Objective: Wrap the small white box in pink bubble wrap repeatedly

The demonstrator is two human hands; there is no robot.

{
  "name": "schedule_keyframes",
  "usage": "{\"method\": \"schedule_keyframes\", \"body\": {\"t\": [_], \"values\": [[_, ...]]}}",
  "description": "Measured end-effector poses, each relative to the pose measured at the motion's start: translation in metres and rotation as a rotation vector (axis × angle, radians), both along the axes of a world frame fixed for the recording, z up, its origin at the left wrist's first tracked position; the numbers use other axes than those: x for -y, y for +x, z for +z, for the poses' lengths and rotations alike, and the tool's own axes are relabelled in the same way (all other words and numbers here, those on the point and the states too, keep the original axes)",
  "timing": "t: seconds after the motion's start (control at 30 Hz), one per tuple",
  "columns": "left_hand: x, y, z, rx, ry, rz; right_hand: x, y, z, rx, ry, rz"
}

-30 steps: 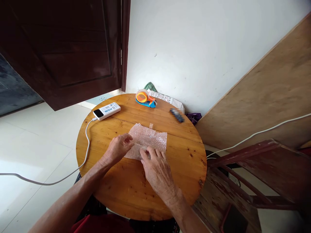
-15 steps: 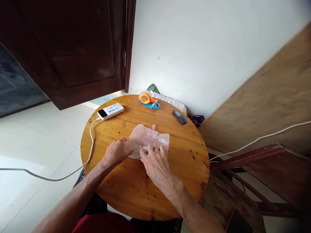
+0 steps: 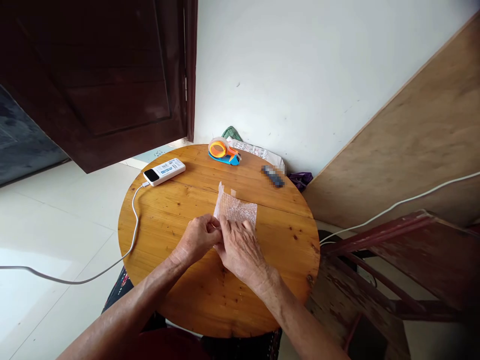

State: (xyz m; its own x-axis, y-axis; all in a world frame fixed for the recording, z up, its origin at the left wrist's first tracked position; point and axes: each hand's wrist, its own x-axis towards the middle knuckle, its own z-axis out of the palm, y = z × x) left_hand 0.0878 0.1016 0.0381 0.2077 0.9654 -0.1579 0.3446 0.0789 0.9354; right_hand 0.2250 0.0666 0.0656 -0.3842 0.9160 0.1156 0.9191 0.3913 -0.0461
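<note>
Left hand: my left hand point(image 3: 198, 239) pinches the bubble wrap point(image 3: 240, 209) at its left edge.
Right hand: my right hand point(image 3: 244, 251) lies over the wrap, fingers curled — whether they grip, I can't tell.
Bubble wrap: mid-table, partly under my hands — left side raised.
Table point(image 3: 270, 300): round, wooden.

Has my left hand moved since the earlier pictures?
Yes, rightward. Judged against the tape dispenser on the table, the left hand has shifted right and is now closer to the right hand at the bubble wrap.

Dark red garment point(image 3: 168, 347), bare hands point(image 3: 198, 237) point(image 3: 242, 247)
</note>
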Motion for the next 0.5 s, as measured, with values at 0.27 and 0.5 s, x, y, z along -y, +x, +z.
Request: {"method": "schedule_keyframes", "body": {"t": [0.27, 0.5], "values": [[0.013, -0.007, 0.029, -0.392, 0.347, -0.377, 0.023, 0.04, 0.001, -0.438, 0.039, -0.049], [0.011, -0.014, 0.022, -0.562, 0.584, -0.432, 0.044, 0.071, -0.03, -0.655, -0.042, -0.504]]}}
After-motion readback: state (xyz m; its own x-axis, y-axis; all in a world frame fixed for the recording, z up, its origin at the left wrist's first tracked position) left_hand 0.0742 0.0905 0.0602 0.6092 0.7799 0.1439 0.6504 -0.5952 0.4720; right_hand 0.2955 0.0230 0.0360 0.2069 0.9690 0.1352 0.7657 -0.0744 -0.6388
